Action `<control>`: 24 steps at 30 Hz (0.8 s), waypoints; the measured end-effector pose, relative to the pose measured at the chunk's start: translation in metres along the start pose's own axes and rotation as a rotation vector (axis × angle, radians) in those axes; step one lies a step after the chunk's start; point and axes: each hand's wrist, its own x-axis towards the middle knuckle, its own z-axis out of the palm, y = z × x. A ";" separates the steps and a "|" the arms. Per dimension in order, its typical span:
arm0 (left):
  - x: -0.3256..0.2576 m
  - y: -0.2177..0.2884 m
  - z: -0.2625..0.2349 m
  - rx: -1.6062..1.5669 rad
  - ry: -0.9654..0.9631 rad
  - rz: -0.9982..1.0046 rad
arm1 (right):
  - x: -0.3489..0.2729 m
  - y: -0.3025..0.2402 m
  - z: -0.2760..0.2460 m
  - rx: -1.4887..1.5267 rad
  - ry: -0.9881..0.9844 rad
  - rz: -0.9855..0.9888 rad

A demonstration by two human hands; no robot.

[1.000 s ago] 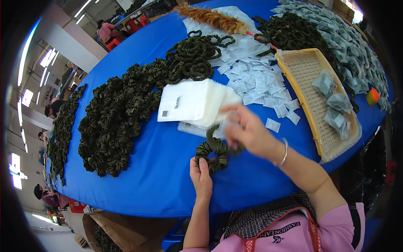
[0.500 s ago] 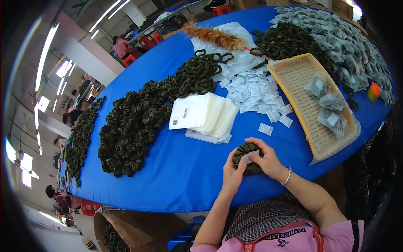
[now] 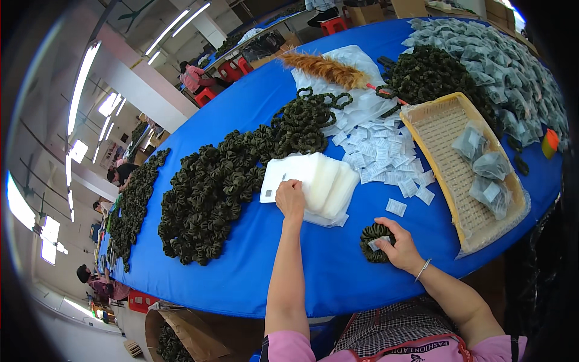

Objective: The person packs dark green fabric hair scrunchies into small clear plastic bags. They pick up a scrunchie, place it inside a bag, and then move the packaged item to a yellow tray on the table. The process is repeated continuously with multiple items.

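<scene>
My right hand (image 3: 401, 248) grips a bundle of dark green scrunchies (image 3: 375, 248) near the front of the blue table. Its thumb presses a small white packet (image 3: 380, 242) against them. Further left, my left hand (image 3: 291, 200) is on the stack of frosted white plastic bags (image 3: 325, 181), its fingers curled together at the top bag's near left part. Whether the fingertips have lifted the film I cannot see. Just beyond my right hand lies one loose white packet (image 3: 396, 207).
Piles of dark green scrunchies (image 3: 202, 205) spread over the blue table (image 3: 259, 265) on the left. Small white packets (image 3: 380, 151) are heaped behind the bags. On the right stands a yellow basket (image 3: 461, 226) with several filled bags, before a large filled-bag heap (image 3: 500, 66). A feather duster (image 3: 325, 67) lies behind.
My left hand has let go of the scrunchies and moved left and away from me onto the plastic bags. The right hand keeps the scrunchies and packet. The whole view has shifted slightly.
</scene>
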 end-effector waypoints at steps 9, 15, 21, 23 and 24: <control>0.044 -0.038 -0.014 -0.224 -0.279 -0.263 | 0.000 0.000 0.002 0.017 0.001 -0.017; 0.004 -0.013 -0.073 -0.350 -0.177 0.020 | -0.002 0.004 -0.004 0.003 0.114 -0.030; -0.174 0.039 -0.104 -0.076 -0.374 0.332 | -0.009 -0.024 -0.009 0.100 0.436 -0.116; -0.202 0.058 -0.096 -0.075 -0.388 0.394 | -0.025 -0.061 -0.017 0.194 0.278 -0.188; -0.212 0.068 -0.092 -0.071 -0.416 0.394 | -0.034 -0.075 -0.019 0.231 0.204 -0.210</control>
